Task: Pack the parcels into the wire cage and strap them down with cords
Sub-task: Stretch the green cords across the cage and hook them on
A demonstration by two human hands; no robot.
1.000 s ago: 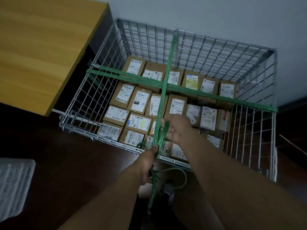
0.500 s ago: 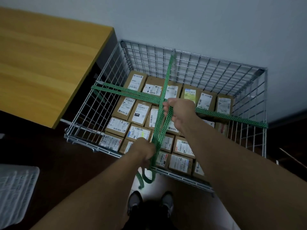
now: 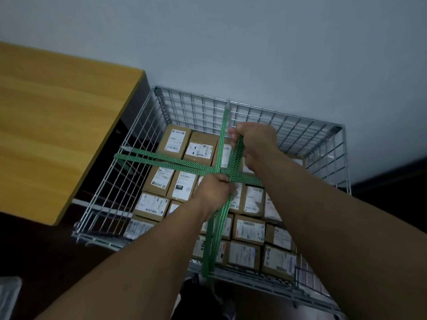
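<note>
Wire cage [image 3: 196, 112] against a pale wall, with a wooden table [image 3: 57, 123] at its 9 o'clock, holds labelled cardboard parcels [image 3: 250, 229] packed edge to edge across its floor. A green crosswise cord [image 3: 161, 160] spans the cage from 9 to 3 o'clock. A lengthwise cord [image 3: 224, 125] runs from the 12 o'clock rim to the 6 o'clock rim, its slack doubled back above the crossing. Both forearms reach in from 6 o'clock. The right hand [image 3: 256, 140], toward 12 o'clock of the crossing, has its fingers curled round the doubled length, raised above the parcels. The left hand [image 3: 215, 190], at the crossing itself, has its fingers closed on the same cord. Tensioning appears to be the step in hand, best done by drawing the slack evenly and keeping the cord flat and centred before fastening.
</note>
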